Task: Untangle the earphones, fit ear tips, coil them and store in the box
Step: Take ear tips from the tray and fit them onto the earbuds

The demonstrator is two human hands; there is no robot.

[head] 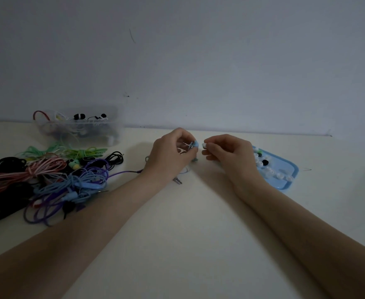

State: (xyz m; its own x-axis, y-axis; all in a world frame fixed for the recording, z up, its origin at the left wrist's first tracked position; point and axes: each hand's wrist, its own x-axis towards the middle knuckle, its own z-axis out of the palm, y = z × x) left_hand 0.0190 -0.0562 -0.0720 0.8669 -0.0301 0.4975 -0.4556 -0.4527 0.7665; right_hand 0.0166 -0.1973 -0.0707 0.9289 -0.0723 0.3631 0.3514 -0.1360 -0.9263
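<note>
Small blue earbud (195, 144) pinched in left hand (173, 154), nozzle facing right so the white silicone ear tip (204, 145) pinched in right hand (229, 152) can push on. Blue plastic tip tray (285, 182) beside right hand for easy reach; clear box (80, 126) far left.

Both forearms are bare from the bottom edge of the view up to the wrists, with no sleeve showing. The left hand (173, 151) and the right hand (229, 153) are bare too, with short, unpainted fingernails.
</note>
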